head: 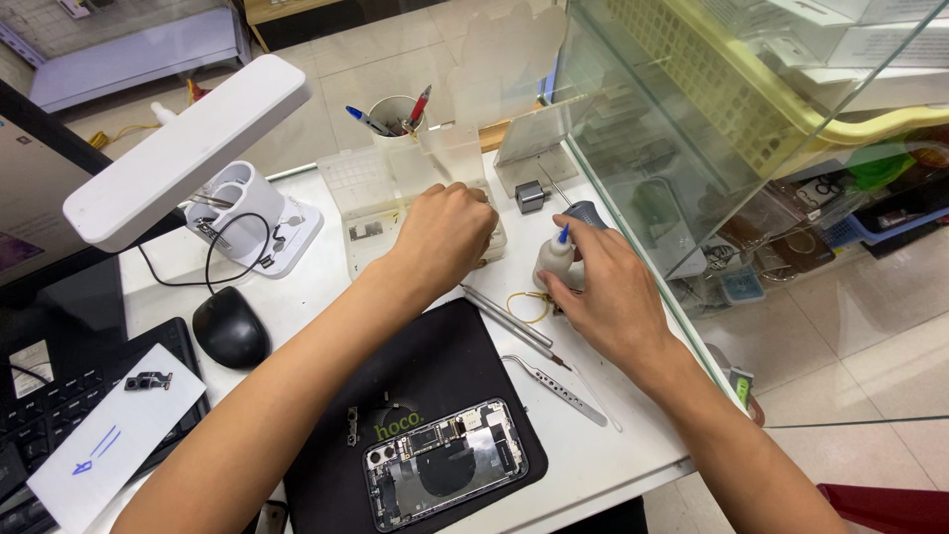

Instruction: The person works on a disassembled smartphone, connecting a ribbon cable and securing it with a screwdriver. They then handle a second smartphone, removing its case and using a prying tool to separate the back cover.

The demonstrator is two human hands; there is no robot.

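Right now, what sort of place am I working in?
Most likely a phone repair bench in a small shop. An opened phone lies on a black work mat, tweezers rest beside it, and a glass display counter stands along the desk.

An opened phone [445, 463] lies on a black mat [435, 366] at the near edge of the surface [613, 455]. Tweezers [556, 389] lie just right of the mat. On the left sit a black mouse [230, 327], a keyboard [40, 415] and a white lamp [183, 148]. A cup of pens [393, 119] stands far behind.
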